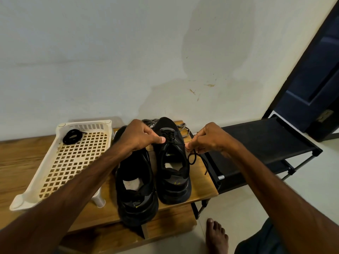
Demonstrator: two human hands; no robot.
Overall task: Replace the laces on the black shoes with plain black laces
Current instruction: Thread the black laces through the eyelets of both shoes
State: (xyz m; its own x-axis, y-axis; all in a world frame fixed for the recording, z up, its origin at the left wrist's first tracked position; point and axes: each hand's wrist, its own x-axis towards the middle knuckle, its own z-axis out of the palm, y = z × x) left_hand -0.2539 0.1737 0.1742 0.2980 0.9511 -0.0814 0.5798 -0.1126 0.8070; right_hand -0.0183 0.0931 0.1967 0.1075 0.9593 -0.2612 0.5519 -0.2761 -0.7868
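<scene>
1. Head view, nearest: a bare foot on the pale floor, just off the table corner
2. 2 black shoes stand side by side on the table, heels toward the camera: the left shoe nearer, with no lace that I can see, and the right shoe a little farther back with a black lace crossed through its eyelets
3. The right hand pinches that lace between thumb and fingertips just right of the shoe; the free end loops and hangs below the fingers
4. The left hand is curled over the left shoe's toe, thumb and fingers pinching the right shoe at its lacing; whether lace or shoe edge lies between them I cannot tell
5. Left of the shoes sits a white tray holding 1 coiled spare lace at its far end
6. Behind the shoes, against the wall, lie black-and-white patterned laces; a black rack stands to the right
</scene>
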